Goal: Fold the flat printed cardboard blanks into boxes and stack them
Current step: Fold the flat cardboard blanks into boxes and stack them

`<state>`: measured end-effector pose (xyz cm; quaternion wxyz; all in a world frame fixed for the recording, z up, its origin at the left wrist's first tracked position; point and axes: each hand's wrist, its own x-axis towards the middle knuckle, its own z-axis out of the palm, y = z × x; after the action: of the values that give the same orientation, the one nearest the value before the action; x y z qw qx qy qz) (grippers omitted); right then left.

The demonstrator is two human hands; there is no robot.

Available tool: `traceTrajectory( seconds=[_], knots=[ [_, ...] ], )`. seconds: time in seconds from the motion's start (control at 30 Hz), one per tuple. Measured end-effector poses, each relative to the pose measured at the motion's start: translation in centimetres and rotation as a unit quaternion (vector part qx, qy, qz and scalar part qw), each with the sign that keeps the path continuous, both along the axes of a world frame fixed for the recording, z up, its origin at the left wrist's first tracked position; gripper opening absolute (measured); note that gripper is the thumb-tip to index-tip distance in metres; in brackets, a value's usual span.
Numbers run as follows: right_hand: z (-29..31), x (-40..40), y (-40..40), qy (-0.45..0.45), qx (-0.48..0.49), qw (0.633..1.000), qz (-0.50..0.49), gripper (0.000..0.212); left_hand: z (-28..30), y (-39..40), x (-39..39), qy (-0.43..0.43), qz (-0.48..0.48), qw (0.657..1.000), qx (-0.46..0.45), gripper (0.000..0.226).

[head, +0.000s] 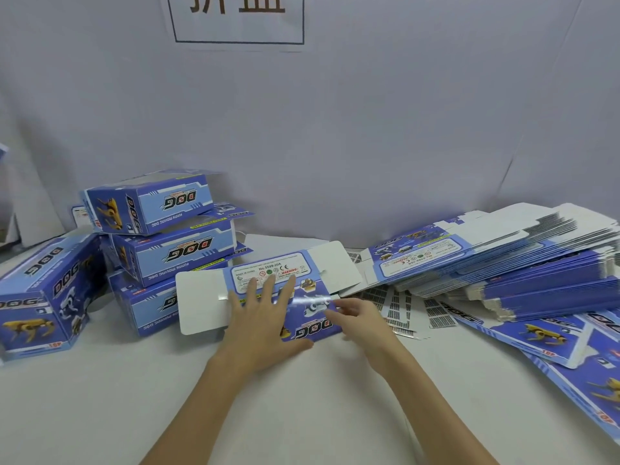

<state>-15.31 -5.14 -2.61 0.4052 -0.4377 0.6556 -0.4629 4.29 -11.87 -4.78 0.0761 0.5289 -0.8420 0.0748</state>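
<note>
Blank (268, 290): a flat blue printed sheet with white flaps at both ends, laid on the white surface (167, 397) between the folded boxes (167, 236) and the pile of blanks (503, 263).
Left hand (265, 317): reached forward, fingers spread straight, pressed flat on the blank.
Right hand (360, 318): blurred; fingers loosely extended, placed at the blank's right edge; a grip cannot be told.

Four folded boxes (174, 203) at left, one flat blank (268, 290) under two hands (265, 317), one pile of blanks (503, 263).
</note>
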Motion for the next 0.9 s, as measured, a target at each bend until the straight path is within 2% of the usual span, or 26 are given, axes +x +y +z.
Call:
traceTrajectory(
  seconds=[0.13, 0.23, 0.3, 0.37, 0.53, 0.67, 0.7, 0.77, 0.8, 0.83, 0.9],
  knots=[
    [0.2, 1.1, 0.3, -0.014, -0.024, 0.999, -0.032, 0.042, 1.4, 0.6, 0.0, -0.001, 0.017, 0.999, -0.033, 0.132],
    [0.5, 1.6, 0.8, -0.001, -0.066, 0.996, -0.063, 0.045, 3.3, 1.5, 0.3, 0.031, 0.012, 0.993, -0.11, 0.136],
    [0.7, 1.8, 1.4, 0.048, -0.085, 0.994, -0.058, 0.044, 4.5, 1.9, 0.8, 0.103, -0.013, 0.977, -0.185, 0.126],
    [1.1, 1.9, 2.1, 0.11, -0.12, 0.985, -0.063, 0.038, 5.3, 1.9, 1.2, 0.139, -0.024, 0.96, -0.24, 0.124],
    [1.7, 2.3, 2.9, 0.277, -0.222, 0.932, -0.072, 0.023, 6.9, 2.3, 1.8, 0.163, -0.035, 0.951, -0.262, 0.142],
    [1.9, 2.1, 3.3, 0.318, -0.242, 0.916, -0.045, 0.017, 6.9, 2.5, 1.9, 0.199, -0.049, 0.935, -0.288, 0.14],
    [2.0, 2.0, 3.3, 0.278, -0.253, 0.926, -0.028, 0.017, 6.8, 2.6, 1.7, 0.2, -0.055, 0.93, -0.303, 0.138],
    [2.7, 2.2, 3.4, 0.064, -0.26, 0.963, 0.027, 0.018, 6.9, 2.7, 1.4, 0.21, -0.062, 0.923, -0.316, 0.129],
    [3.0, 2.3, 3.5, -0.038, -0.254, 0.965, 0.046, 0.02, 7.0, 2.8, 1.2, 0.221, -0.063, 0.921, -0.314, 0.123],
    [3.1, 2.4, 3.5, -0.102, -0.251, 0.961, 0.05, 0.022, 7.1, 2.9, 1.1, 0.232, -0.067, 0.921, -0.306, 0.118],
    [3.2, 2.5, 3.5, -0.149, -0.254, 0.955, 0.039, 0.022, 7.2, 3.0, 1.0, 0.241, -0.102, 0.924, -0.28, 0.113]
  ],
)
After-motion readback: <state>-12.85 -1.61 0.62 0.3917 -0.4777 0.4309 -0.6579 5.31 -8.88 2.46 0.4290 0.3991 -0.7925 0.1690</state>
